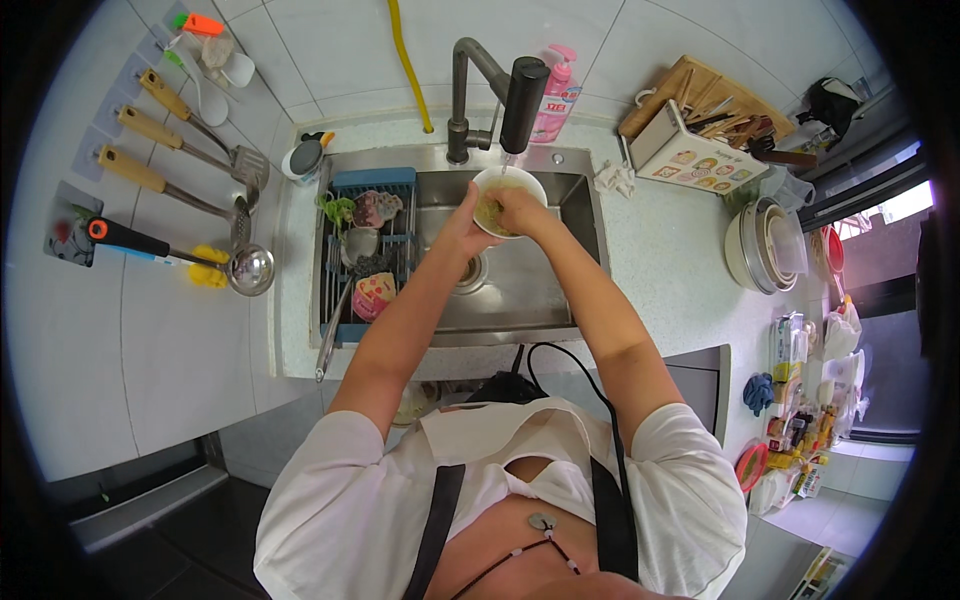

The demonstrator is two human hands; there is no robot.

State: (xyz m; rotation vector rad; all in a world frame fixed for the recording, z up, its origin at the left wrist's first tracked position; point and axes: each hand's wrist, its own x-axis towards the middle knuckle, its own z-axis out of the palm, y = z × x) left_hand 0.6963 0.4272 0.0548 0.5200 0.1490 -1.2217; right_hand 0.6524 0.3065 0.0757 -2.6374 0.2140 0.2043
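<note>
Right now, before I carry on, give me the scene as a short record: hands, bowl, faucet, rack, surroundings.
Left hand: fingers on the bowl's left side
Right hand: fingers down inside the bowl
Bowl: white bowl, over the steel sink; yellowish-green contents, kind unclear
Faucet: black-headed faucet, above the bowl; water appears to be running
Rack: blue-edged rack, left part of sink, holding leafy greens and a pink item
Surroundings: pink pump bottle behind the sink; ladle hanging on the left wall
</note>
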